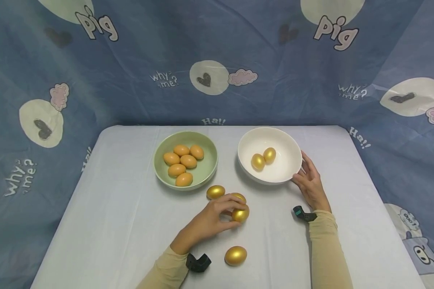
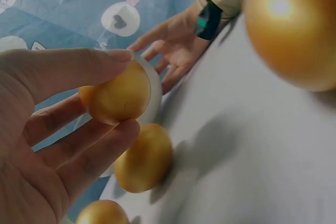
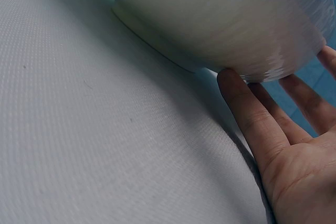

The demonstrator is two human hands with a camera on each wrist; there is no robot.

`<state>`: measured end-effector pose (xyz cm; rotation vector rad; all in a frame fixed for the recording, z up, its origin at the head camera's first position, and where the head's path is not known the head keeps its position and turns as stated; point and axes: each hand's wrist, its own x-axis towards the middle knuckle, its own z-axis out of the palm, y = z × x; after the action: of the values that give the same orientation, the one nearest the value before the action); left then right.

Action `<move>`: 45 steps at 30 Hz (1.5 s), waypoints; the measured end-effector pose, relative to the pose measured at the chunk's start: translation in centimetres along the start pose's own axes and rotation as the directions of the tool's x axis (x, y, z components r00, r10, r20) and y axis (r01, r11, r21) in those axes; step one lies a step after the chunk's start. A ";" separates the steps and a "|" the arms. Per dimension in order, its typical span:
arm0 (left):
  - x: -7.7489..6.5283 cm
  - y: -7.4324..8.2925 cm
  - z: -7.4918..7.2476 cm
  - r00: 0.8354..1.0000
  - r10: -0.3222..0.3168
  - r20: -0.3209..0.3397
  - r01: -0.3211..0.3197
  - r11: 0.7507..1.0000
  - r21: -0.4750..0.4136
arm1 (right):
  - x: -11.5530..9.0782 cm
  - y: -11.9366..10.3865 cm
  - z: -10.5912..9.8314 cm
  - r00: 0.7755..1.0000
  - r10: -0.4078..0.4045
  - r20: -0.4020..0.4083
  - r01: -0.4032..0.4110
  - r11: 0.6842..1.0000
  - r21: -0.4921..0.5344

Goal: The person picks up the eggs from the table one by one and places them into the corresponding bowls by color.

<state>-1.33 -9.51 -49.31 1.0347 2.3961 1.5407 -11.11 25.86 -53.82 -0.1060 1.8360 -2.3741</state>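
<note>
My left hand [image 1: 211, 217] pinches a gold egg [image 1: 240, 214] between thumb and fingertips; the left wrist view shows the held egg [image 2: 122, 96] from the palm side. Just behind it lies another gold egg [image 1: 240, 196], partly covered by the fingers. One more gold egg [image 1: 215, 192] sits to the left, and another gold egg [image 1: 236, 255] is nearer the front. Two gold eggs [image 1: 258, 161] lie inside the white bowl [image 1: 287, 158]. My right hand [image 1: 312, 186] rests its extended fingertips against that bowl's right side; the right wrist view shows them touching its outer wall [image 3: 220, 24].
Left of the white bowl stands a green bowl [image 1: 210, 160] with several orange-brown eggs [image 1: 188, 161] in it. A white cloth [image 1: 105, 216] covers the table. Behind rises a blue printed curtain [image 1: 137, 96]. Each wrist carries a black device [image 1: 198, 263].
</note>
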 end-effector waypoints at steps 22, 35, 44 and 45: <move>6.8 0.3 -2.8 1.000 0.009 0.009 -0.009 0.998 -0.066 | 0.1 -0.1 0.2 1.000 0.007 -0.009 -0.007 1.000 -0.026; 11.7 -0.5 -3.5 0.998 0.042 -0.056 -0.046 0.997 -0.058 | 0.1 -0.1 0.1 1.000 0.003 -0.009 -0.004 1.000 -0.025; 15.4 -1.1 -3.5 1.000 0.000 -0.008 -0.001 0.995 -0.096 | 0.1 -0.1 0.1 1.000 0.014 -0.012 -0.015 0.999 -0.036; 15.9 -1.2 -3.5 1.000 -0.003 -0.004 0.003 0.996 -0.091 | 0.1 -0.1 0.1 1.000 0.016 -0.012 -0.017 0.999 -0.037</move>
<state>-15.51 -3.08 -44.53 1.0099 2.3055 1.6356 -11.16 25.77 -53.67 -0.0805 1.8789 -2.3358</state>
